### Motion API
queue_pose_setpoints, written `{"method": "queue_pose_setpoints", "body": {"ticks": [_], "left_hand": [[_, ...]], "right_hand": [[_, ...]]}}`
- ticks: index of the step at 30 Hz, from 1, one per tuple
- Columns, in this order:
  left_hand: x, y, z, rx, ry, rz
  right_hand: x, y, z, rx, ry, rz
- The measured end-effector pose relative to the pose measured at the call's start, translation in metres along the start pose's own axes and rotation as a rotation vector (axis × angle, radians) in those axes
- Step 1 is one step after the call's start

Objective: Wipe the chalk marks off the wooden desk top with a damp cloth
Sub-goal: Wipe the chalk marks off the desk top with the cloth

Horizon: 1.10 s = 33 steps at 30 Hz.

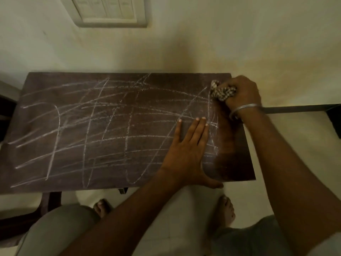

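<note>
Desk top (73, 117) runs lengthwise left-right; right hand (243, 91) grips bunched cloth (221, 91), left hand (186, 150) seemingly pressed flat.

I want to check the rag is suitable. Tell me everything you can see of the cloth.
The cloth is a piece of checked fabric, dark and pale squares, crumpled into a wad. The right hand is curled round it and grips it, hiding part. It rests on the desk top near the far right corner. Whether it is damp cannot be told.

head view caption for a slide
Right hand grips checked cloth on chalk-scribbled dark wooden desk top; left hand rests flat.
</note>
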<state>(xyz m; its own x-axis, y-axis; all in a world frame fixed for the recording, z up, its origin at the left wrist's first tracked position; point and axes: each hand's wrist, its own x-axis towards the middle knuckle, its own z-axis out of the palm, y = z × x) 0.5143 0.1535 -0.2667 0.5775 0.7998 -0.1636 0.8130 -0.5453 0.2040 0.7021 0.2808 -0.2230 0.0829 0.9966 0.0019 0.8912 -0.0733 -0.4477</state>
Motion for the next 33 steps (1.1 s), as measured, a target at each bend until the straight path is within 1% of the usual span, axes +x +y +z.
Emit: {"method": "queue_pose_setpoints", "body": {"ticks": [1, 2, 3, 5, 6, 7, 8, 10, 11, 12, 13, 15, 16, 17, 18, 20, 21, 22, 23, 24, 25, 27, 28, 29, 30, 32, 33], "left_hand": [[0.0, 0.0, -0.001, 0.003, -0.004, -0.001], [0.0, 0.0, -0.001, 0.003, -0.006, 0.0], [0.0, 0.0, -0.001, 0.001, -0.007, 0.0], [0.0, -0.001, -0.002, 0.001, -0.003, 0.003], [0.0, -0.001, -0.002, -0.004, -0.004, 0.005], [0.0, -0.001, -0.001, -0.007, -0.004, 0.004], [0.001, -0.001, -0.001, -0.005, -0.003, 0.001], [0.001, 0.0, -0.002, 0.004, -0.008, -0.003], [0.001, 0.0, -0.003, 0.006, -0.011, -0.003], [0.0, 0.0, -0.004, 0.008, -0.011, -0.003], [0.0, 0.0, -0.004, 0.009, -0.013, -0.004], [0.0, 0.0, -0.005, 0.007, -0.017, -0.003], [0.0, 0.0, -0.005, 0.005, -0.015, -0.004], [0.001, 0.0, -0.005, 0.003, -0.014, -0.005], [0.001, 0.0, -0.005, 0.001, -0.013, -0.005], [0.0, 0.001, -0.005, -0.004, -0.01, -0.003], [0.0, 0.001, -0.005, -0.006, -0.005, -0.001], [0.001, 0.0, -0.004, -0.009, 0.001, 0.0], [0.001, 0.0, -0.004, -0.013, 0.005, 0.001], [0.0, 0.0, -0.004, -0.015, 0.007, 0.002], [0.001, 0.0, -0.004, -0.011, 0.006, 0.001], [0.001, 0.0, -0.004, -0.002, 0.001, -0.002], [0.001, -0.001, -0.003, -0.001, -0.001, -0.001], [0.001, -0.001, -0.003, 0.001, 0.0, -0.002], [0.001, 0.0, -0.002, 0.001, 0.002, -0.002], [0.002, 0.0, -0.003, -0.001, 0.0, -0.003], [0.002, 0.0, -0.003, 0.004, 0.0, -0.003]], "right_hand": [[0.0, 0.0, 0.006, -0.007, 0.067, -0.004], [0.002, 0.001, 0.006, 0.018, 0.051, 0.003], [0.003, 0.002, -0.001, 0.049, -0.038, 0.015], [0.007, 0.002, -0.02, 0.059, -0.309, 0.042], [0.007, 0.002, -0.026, 0.041, -0.395, 0.04], [0.006, 0.003, -0.025, 0.039, -0.4, 0.026], [0.003, 0.004, -0.022, 0.054, -0.343, 0.02], [-0.003, 0.004, -0.004, 0.054, -0.074, -0.02], [-0.003, 0.006, 0.004, 0.051, 0.028, -0.038], [-0.003, 0.006, 0.004, 0.061, 0.044, -0.042], [-0.002, 0.007, -0.002, 0.083, -0.021, -0.038], [0.0, 0.008, -0.02, 0.094, -0.288, -0.003], [-0.002, 0.009, -0.026, 0.072, -0.393, 0.007], [-0.004, 0.011, -0.027, 0.053, -0.426, -0.01], [-0.006, 0.012, -0.024, 0.058, -0.374, -0.022], [-0.007, 0.014, -0.006, 0.079, -0.11, -0.063], [-0.006, 0.013, 0.003, 0.07, 0.002, -0.081], [-0.003, 0.012, 0.01, 0.053, 0.078, -0.086], [0.001, 0.011, 0.013, 0.041, 0.104, -0.084], [0.005, 0.01, 0.01, 0.038, 0.072, -0.074], [0.009, 0.008, 0.004, 0.056, -0.004, -0.068], [0.011, 0.005, -0.01, 0.1, -0.236, -0.069], [0.011, 0.003, -0.014, 0.109, -0.298, -0.084], [0.011, 0.004, -0.012, 0.11, -0.279, -0.098], [0.011, 0.004, -0.007, 0.101, -0.188, -0.09], [0.013, 0.007, 0.007, 0.026, 0.048, -0.066], [0.013, 0.007, 0.013, 0.005, 0.116, -0.068]]}}
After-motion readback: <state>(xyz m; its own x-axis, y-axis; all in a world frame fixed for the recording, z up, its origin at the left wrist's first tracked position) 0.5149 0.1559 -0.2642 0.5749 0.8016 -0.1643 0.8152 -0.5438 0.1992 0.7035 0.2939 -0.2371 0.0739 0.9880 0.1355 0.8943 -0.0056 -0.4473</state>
